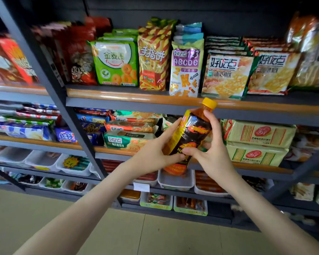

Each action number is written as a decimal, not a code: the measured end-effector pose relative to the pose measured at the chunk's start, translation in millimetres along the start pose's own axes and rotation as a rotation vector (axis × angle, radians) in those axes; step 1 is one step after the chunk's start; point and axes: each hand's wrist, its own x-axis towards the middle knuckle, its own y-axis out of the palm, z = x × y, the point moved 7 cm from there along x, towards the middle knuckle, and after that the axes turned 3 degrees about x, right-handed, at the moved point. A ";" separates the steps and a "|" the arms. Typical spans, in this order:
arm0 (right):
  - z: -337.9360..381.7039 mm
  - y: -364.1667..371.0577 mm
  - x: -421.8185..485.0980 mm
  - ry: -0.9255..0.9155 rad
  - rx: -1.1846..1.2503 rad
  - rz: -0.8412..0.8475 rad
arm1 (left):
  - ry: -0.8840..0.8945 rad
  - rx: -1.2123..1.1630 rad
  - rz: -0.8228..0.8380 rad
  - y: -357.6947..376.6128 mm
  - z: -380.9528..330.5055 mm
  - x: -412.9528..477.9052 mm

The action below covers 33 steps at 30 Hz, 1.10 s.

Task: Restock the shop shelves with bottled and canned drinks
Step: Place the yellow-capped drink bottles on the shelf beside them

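Left hand [159, 150] gripped the lower body of the task item from the left side, thumb lying up along the label and fingers curled beneath. Right hand [213, 153] gripped the same item from the right, thumb pressed across the label front, index finger curved up to the shoulder below the cap, and the remaining fingers wrapped behind. Both forearms were bare.

The item was a clear plastic bottle of dark brown drink with a black, yellow and orange label [193, 131] and a yellow screw cap [209, 103]. It was held clear of any surface, tilted with the cap toward the upper right. The cap overlapped the orange-trimmed front edge of the upper shelf [136, 97]. The base hung in front of the front edge of the shelf below.

The dark grey metal shelving unit [50, 70] carried snack goods. A green ring-snack packet [116, 63] and a purple-and-white letter-biscuit packet [186, 70] stood upright at the front edge of the upper shelf. Two stacked pale green cracker packs [256, 142] lay at the front edge of the shelf below, just right of the right hand. White plastic trays [175, 181] of sausage sticks sat on a lower shelf. A pale tiled floor [118, 232] lay beneath the unit.
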 end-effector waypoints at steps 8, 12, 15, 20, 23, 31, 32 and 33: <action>153.3 -14.7 76.6 -0.574 -0.046 -0.154 | 0.443 0.440 -0.412 -146.7 -93.9 10.0; 235.2 -29.5 124.9 -0.951 -0.230 -0.325 | 0.628 0.773 -0.686 -217.4 -159.6 33.0; 279.5 -34.4 157.6 -1.196 -0.435 -0.377 | 0.657 0.895 -0.817 -247.8 -198.0 57.1; 304.4 -43.5 215.9 -1.265 -0.526 -0.291 | 0.706 1.129 -0.932 -280.2 -227.3 101.2; 303.9 -51.4 253.0 -1.186 -0.662 -0.175 | 0.719 1.251 -0.983 -298.8 -234.5 122.3; 276.3 -63.5 341.7 -0.632 -0.594 0.111 | 0.623 1.367 -0.902 -329.5 -247.6 160.8; 271.1 -63.9 353.9 -0.575 -0.590 0.113 | 0.641 1.346 -0.873 -332.5 -248.3 163.2; 265.1 -62.7 365.3 -0.518 -0.582 0.111 | 0.661 1.347 -0.845 -335.6 -248.2 165.4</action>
